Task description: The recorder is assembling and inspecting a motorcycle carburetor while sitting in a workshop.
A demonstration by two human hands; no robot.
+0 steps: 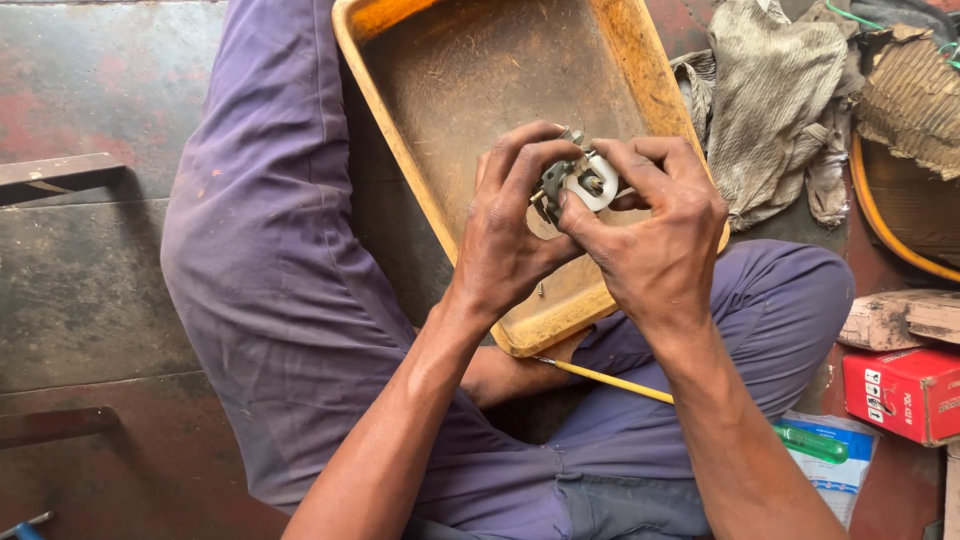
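We look straight down at our own lap as we sit on a dark, stained floor (80, 280) in purple trousers (260, 260). A worn yellow tray (640, 70) lies between our knees, its near corner tucked under our wrists and its far end running out of the top of the view. The tray's rim rises on both long sides, and its brown, grimy bottom is bare ahead of our hands. To our left the floor is open apart from two dark metal bars (60, 172) near the edge of view. To our right the space is crowded: a dirty grey rag (770, 100) lies against the tray's rim, with a red box (905, 390) and a block of wood (895, 318) farther out.

Both hands meet above the near half of the tray. Our left hand (505, 235) curls its fingers tightly around a small metal part (575, 182) with a white piece on it, the thumb pressing from below. Our right hand (660, 235) closes on the same part from the other side, its thumb and forefinger pinching the white piece. The part is held in the air, not resting on the tray.

A thin yellow stick (610, 380) lies across our right thigh, and a green-handled tool (812, 443) rests on a white packet (845, 470) beside that leg.
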